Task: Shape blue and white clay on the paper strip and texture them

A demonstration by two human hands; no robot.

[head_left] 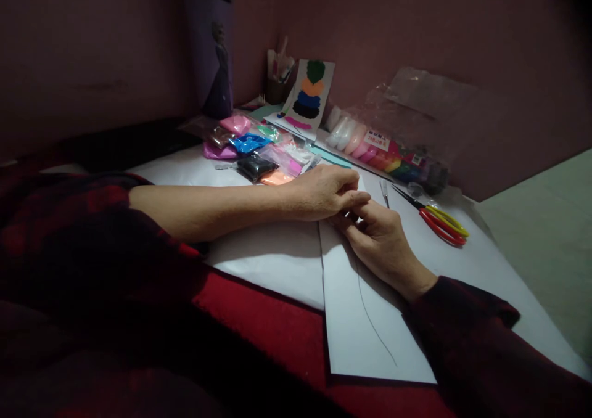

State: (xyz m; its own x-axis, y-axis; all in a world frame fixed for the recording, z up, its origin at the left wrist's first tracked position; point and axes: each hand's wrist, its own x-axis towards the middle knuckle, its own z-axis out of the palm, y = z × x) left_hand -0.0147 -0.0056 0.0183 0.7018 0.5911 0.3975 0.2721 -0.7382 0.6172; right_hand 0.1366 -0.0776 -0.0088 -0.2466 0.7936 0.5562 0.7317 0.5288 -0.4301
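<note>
My left hand (pixel 321 191) reaches across from the left, its fingers curled and pressed together. The fingers of my right hand (pixel 377 236) are bent too, and the fingertips of both hands meet. Whatever they may pinch is hidden between them. Below lies a white sheet of paper (pixel 351 338) with a thin curved pencil line running down it. My right wrist rests over its right side. Just behind my left hand are small plastic packets of coloured clay, among them a black packet (pixel 256 167) and a blue packet (pixel 250 142).
Scissors (pixel 444 224) with red and yellow handles lie to the right, beside a thin tool (pixel 385 193). Behind stand a card with coloured shapes (pixel 309 97), a bag of rainbow-coloured clay (pixel 379 150) and a pen cup (pixel 277 85). White paper covers the red-edged table (pixel 259 319).
</note>
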